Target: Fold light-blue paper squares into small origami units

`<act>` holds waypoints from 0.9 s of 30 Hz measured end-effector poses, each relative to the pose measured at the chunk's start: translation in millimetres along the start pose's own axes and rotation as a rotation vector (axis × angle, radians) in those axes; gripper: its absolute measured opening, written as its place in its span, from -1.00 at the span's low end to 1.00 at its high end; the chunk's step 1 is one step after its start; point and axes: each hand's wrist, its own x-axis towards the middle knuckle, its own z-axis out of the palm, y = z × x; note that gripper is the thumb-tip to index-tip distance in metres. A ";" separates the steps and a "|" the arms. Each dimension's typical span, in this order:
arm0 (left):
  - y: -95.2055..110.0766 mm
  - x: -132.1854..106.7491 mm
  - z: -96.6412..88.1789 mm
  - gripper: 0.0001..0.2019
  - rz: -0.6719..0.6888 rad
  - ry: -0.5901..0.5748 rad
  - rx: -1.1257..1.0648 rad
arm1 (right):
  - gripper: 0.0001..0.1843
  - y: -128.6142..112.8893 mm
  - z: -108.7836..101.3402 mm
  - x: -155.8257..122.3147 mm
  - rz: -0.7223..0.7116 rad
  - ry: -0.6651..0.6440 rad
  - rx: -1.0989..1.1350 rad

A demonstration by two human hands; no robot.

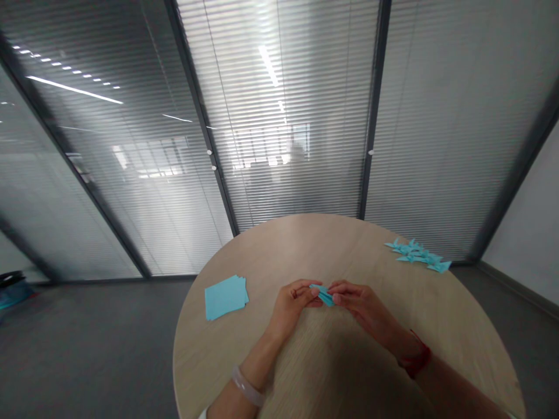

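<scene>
A small piece of folded blue paper (324,295) is held between my two hands, just above the near middle of the round table. My left hand (294,299) pinches its left end, thumb on top. On the right end, the thumb and fingers of my right hand (358,301) close on the paper. The fingers cover part of it, so its exact folded shape is hard to make out. To the left lies a stack of blue paper sheets (226,297), edges slightly uneven. Several folded blue paper figures (414,254), pointed like cranes, sit in a cluster at the right.
The round wooden table (301,244) has its far edge close to a glass wall with blinds (292,174). A dark blue bin-like object (15,290) stands on the grey floor at the far left. A white wall (524,233) rises on the right.
</scene>
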 end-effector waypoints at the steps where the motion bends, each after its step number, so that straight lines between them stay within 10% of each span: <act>1: 0.0 0.0 0.1 -0.75 0.004 -0.003 0.002 | -0.74 -0.4 -0.4 0.3 -0.004 0.018 -0.014; 11: -7.6 -2.7 7.2 -0.72 0.040 -0.043 0.108 | -0.63 -4.9 -0.6 2.0 -0.026 0.259 -0.173; 27: -6.3 -3.6 6.4 -0.76 0.094 0.034 0.366 | -0.61 10.4 3.4 2.4 0.052 0.061 -0.127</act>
